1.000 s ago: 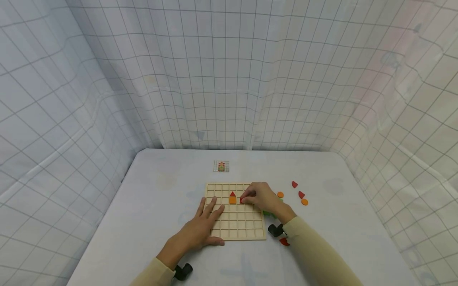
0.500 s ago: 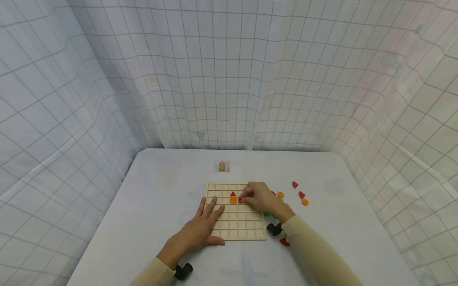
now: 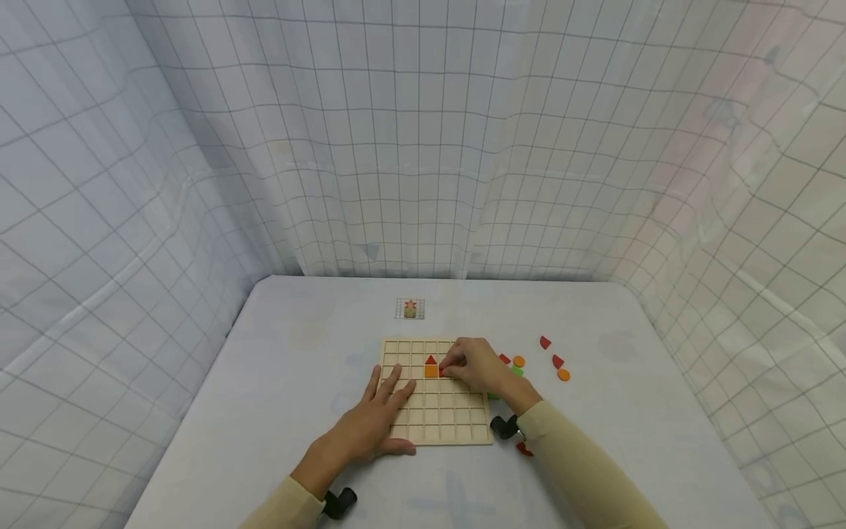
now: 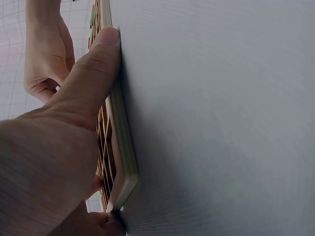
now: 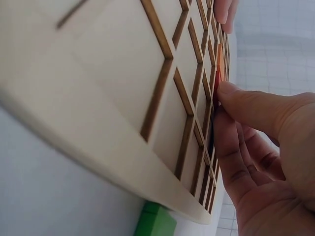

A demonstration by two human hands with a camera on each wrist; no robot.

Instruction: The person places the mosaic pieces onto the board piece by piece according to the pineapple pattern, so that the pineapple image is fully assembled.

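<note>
A wooden grid board (image 3: 439,433) lies on the white table. My left hand (image 3: 366,426) rests spread over its left side, with the thumb (image 4: 101,54) along the near edge in the left wrist view. Thumb and index finger of my right hand (image 3: 477,364) pinch a small red piece (image 5: 216,88) at a grid cell, right beside an orange square (image 3: 431,372). Above that square sits a red triangle (image 3: 431,360) in its own cell. The fingers cover most of the pinched piece, so its full shape is hidden.
A small picture card (image 3: 410,308) lies beyond the board. To the right are loose red quarter-round pieces (image 3: 545,342), orange discs (image 3: 563,375) and green pieces (image 5: 155,221) by the board's edge. Another red piece (image 3: 524,449) lies near my right sleeve. Gridded white curtains (image 3: 423,184) surround the table.
My right hand has shifted slightly left with the red piece, bringing it up against the orange square's cell. My left hand stays in place on the board.
</note>
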